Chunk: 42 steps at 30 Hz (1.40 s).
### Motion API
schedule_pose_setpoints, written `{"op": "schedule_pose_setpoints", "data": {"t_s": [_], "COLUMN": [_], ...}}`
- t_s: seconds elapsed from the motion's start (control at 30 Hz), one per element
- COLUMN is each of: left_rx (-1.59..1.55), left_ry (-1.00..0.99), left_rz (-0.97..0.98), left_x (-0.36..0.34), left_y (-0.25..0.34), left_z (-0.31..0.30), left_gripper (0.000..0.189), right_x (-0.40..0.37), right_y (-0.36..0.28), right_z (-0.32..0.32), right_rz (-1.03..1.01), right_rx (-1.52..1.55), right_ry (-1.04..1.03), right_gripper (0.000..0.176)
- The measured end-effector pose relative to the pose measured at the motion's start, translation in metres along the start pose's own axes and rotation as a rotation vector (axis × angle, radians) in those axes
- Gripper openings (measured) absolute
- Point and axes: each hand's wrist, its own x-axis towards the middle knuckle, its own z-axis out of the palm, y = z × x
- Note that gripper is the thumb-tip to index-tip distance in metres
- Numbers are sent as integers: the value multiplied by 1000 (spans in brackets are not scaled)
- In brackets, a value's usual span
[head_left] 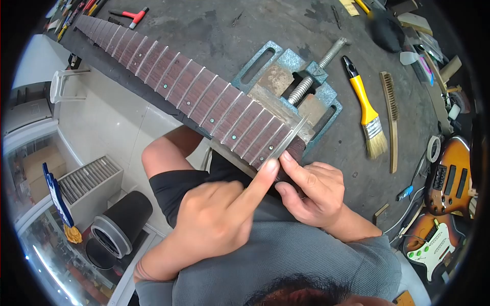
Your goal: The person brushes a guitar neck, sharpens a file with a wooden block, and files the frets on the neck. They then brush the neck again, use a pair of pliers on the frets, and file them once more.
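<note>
A guitar neck with a dark fretboard point(199, 94), metal frets and small round dot inlays runs diagonally from the upper left. Its near end lies by the jaws of a blue-grey bench vise point(265, 56). Across this end, near the last frets, is a thin metal strip point(292, 136). My left hand point(217, 214) has its index finger stretched out and its tip on the strip's near end, the other fingers curled. Beside it, my right hand point(316, 196) bears on the strip with its index fingertip, thumb tucked below. What lies under the fingertips is hidden.
Right of the vise lie a yellow-handled paintbrush point(364, 102) and a wooden wire brush point(392, 117). A red T-handled tool point(137, 18) rests at the back left. Sunburst guitar bodies point(450, 176) stand at the right. A black bin point(125, 219) is on the floor.
</note>
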Motion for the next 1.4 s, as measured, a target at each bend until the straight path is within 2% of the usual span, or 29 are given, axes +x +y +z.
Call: {"op": "schedule_pose_setpoints", "data": {"t_s": [0.17,0.3,0.43,0.5,0.6,0.7,0.77,0.8,0.9,0.97,1.0,1.1,1.13,1.23,1.33,1.4], "left_rx": [-16,-19,16,-17,-96,-134,-159,-175,-237,-266,-287,-301,-311,-321,-334,-376], "left_ry": [-44,34,-25,81,132,78,170,214,275,295,302,366,376,430,473,500], "left_rz": [-40,38,38,54,107,129,129,130,130,107,99,148,145,123,53,-2], "left_x": [-47,10,-54,-91,-106,-110,-112,-112,-117,-116,-117,-115,-118,-124,-137,-145], "left_y": [-2,-5,-10,-17,-20,-24,-28,-30,-39,-44,-46,-54,-56,-63,-70,-74], "left_z": [-10,9,-6,4,9,8,13,15,13,11,12,18,17,15,14,16], "left_gripper": [80,72,70,69,67,66,65,65,65,62,61,56,56,54,54,54], "right_x": [0,-2,-2,1,2,-1,1,4,18,30,33,21,20,26,36,36], "right_y": [-1,-1,-1,-4,-4,-3,-4,-5,1,14,21,46,45,31,16,9], "right_z": [-4,1,1,-3,-1,2,-4,-10,-29,-46,-52,-65,-67,-74,-86,-99], "right_rz": [19,-5,-5,-5,-38,-81,-85,-79,-58,116,207,462,536,596,703,533], "right_rx": [-13,-20,-26,-27,-16,-3,-17,-90,-429,-696,-897,-1028,-1009,-1003,-832,-275], "right_ry": [-24,-3,-4,-23,-21,-8,-30,-22,237,354,343,156,111,30,235,336], "right_gripper": [66,65,63,62,55,46,45,45,40,39,39,39,35,28,23,24]}}
